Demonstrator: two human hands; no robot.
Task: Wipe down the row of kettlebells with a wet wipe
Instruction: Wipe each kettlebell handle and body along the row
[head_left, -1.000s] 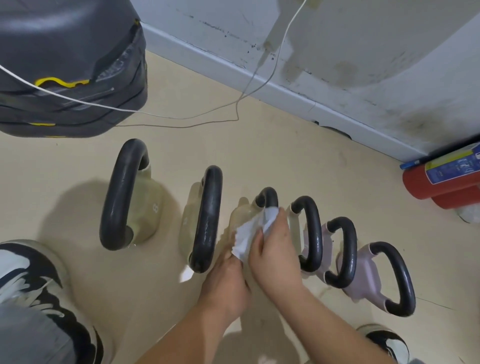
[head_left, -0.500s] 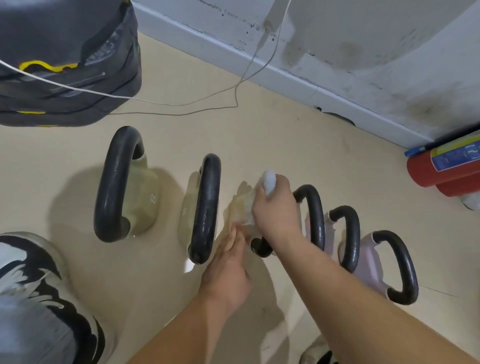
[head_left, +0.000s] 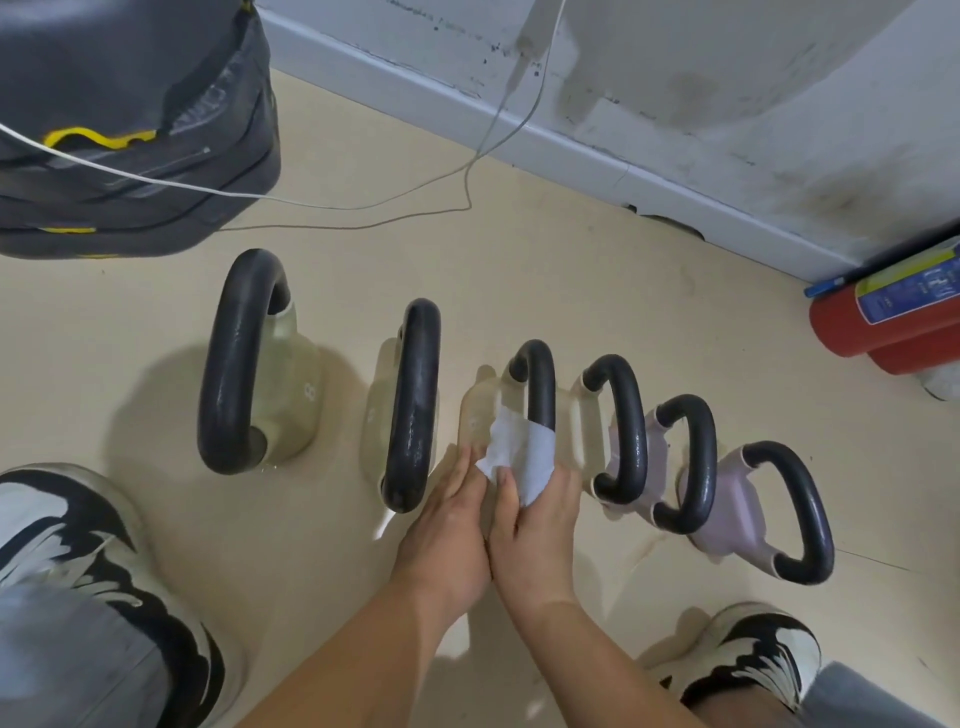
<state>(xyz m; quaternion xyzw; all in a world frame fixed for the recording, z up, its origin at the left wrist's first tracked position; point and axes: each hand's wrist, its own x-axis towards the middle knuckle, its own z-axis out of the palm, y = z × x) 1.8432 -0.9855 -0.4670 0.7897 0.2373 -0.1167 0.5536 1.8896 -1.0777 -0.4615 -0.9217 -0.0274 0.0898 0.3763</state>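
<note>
Several kettlebells with black handles stand in a row on the beige floor, large at the left, small at the right. My right hand (head_left: 535, 525) grips the near end of the third kettlebell's handle (head_left: 537, 384) through a white wet wipe (head_left: 519, 457) wrapped round it. My left hand (head_left: 447, 535) lies with straight fingers against that kettlebell's pale body, just left of the wipe. The big pale kettlebell (head_left: 234, 364) and the second one (head_left: 413, 405) stand to the left. A fourth (head_left: 623, 431) and two lilac ones (head_left: 691, 462) (head_left: 789, 514) stand to the right.
A dark padded bag (head_left: 130, 130) hangs or stands at the top left, with white cables (head_left: 467, 171) trailing across the floor. A red fire extinguisher (head_left: 883, 317) lies at the right by the grey wall. My shoes (head_left: 78, 561) (head_left: 748, 660) flank the row.
My right hand has slid the wipe from the far top of the third kettlebell's handle back down to its near end. The left hand has stayed against the body.
</note>
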